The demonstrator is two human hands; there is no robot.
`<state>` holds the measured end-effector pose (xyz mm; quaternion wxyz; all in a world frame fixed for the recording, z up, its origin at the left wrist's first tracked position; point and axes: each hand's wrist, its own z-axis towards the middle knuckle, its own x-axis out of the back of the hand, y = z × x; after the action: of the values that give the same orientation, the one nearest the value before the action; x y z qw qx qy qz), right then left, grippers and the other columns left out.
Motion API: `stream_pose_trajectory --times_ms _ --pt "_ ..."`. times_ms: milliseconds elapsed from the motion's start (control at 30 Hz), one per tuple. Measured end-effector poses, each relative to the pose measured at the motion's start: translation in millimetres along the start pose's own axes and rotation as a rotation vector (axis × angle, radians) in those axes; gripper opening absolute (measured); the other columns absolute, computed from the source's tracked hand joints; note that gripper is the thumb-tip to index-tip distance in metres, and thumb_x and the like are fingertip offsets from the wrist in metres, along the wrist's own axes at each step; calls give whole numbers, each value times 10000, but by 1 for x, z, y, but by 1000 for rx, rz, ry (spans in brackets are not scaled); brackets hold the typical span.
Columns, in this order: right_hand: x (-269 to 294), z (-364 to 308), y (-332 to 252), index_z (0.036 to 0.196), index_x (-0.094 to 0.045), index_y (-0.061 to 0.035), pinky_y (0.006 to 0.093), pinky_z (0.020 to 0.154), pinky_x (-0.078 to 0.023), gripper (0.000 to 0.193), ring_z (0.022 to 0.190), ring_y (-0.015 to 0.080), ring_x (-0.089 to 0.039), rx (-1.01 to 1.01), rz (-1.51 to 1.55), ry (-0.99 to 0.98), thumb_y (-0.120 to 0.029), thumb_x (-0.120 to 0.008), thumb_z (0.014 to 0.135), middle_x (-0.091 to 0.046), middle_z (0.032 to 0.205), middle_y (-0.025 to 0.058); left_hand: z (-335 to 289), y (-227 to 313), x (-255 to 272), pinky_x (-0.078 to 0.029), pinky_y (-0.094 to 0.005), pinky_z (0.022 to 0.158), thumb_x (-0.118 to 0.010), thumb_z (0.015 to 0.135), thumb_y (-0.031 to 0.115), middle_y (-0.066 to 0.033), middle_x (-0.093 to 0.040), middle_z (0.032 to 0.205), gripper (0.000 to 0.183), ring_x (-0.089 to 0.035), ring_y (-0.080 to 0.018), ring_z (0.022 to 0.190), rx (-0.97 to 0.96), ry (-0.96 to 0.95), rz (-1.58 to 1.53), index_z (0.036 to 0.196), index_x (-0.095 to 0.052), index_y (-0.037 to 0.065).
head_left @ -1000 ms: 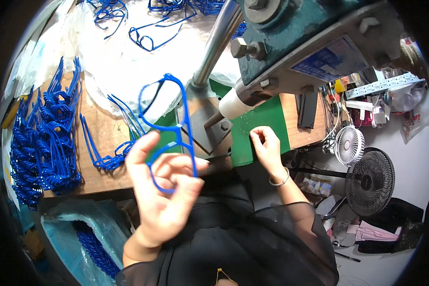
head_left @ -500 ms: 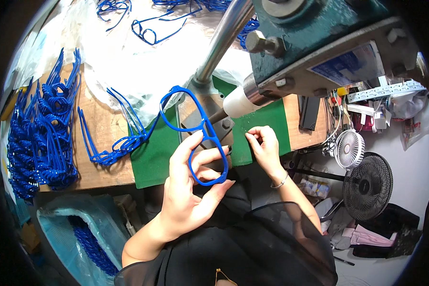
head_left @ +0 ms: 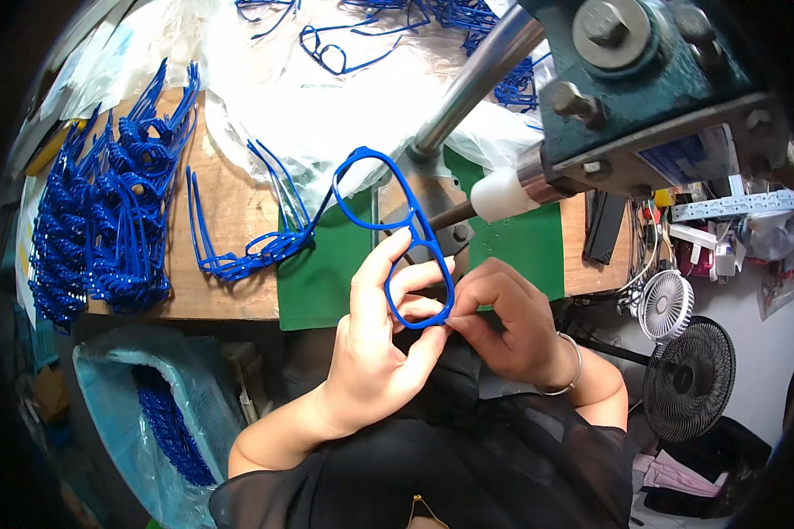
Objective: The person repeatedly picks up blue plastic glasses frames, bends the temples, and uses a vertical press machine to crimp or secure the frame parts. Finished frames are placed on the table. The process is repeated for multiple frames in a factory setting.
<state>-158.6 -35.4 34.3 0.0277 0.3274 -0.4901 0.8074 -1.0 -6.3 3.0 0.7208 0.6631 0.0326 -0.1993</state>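
Note:
My left hand (head_left: 372,346) holds a blue eyeglass frame (head_left: 417,219) upright, without visible lenses, with fingers around its lower rim. Close against that rim's lower right corner is my right hand (head_left: 509,324), its thumb and forefinger pinched together. Whatever sits in the pinch, if anything, is too small to make out. Behind the frame, the white collar (head_left: 500,195) and metal rod of a green bench press (head_left: 653,97) point toward a metal plate on the green mat (head_left: 318,286). A few folded blue frames (head_left: 260,256) lie left of the held one.
Dense stacks of blue frames (head_left: 131,212) stand at the left of the wooden table (head_left: 238,300). More frames lie on white plastic sheeting (head_left: 326,106) at the back. A lined bin (head_left: 106,388) holds blue pieces below left. Two fans (head_left: 690,379) stand at right.
My right hand has moved left from over the mat to the frame's lower corner, its fingers now pinched there. My left hand still holds the frame. The whole view has shifted slightly.

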Motion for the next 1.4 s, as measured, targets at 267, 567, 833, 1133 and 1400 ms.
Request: stream_pose_trajectory --times_ms 267,567,833,1133,1400 --pt "0 1 5 761 -596 -38 267 529 -418 169 611 187 -534 107 9 23 -43 -721 647 -567 695 63 -4 3 3 -455 -263 805 -514 726 -145 -209 -440 1199 779 -572 -178 924 51 -25 -38 1343 -81 53" --pt "7 0 7 763 -605 -50 265 551 -435 163 638 185 -544 83 99 -15 -67 -724 654 -568 713 52 -2 3 1 -457 -270 803 -511 737 -150 -229 -422 1214 780 -579 -203 934 27 -84 6 1344 -64 51" --pt "7 3 5 765 -605 -58 265 539 -425 160 625 190 -532 98 28 -59 -58 -720 654 -561 714 55 -4 2 3 -454 -273 807 -504 732 -160 -232 -425 1213 778 -581 -208 935 -11 -86 105 1343 -66 40" --pt "5 -3 -3 771 -589 -40 253 531 -413 150 632 174 -531 -18 88 -34 -47 -706 678 -554 720 60 -7 3 3 -463 -269 800 -504 720 -163 -235 -430 1211 784 -584 -205 935 14 -76 35 1342 -74 43" --pt "1 -10 1 770 -572 -39 229 546 -388 72 631 149 -505 -175 308 -32 -50 -643 755 -531 760 57 -6 6 1 -465 -262 795 -520 724 -153 -233 -438 1202 780 -585 -194 922 63 -67 -64 1339 -84 50"
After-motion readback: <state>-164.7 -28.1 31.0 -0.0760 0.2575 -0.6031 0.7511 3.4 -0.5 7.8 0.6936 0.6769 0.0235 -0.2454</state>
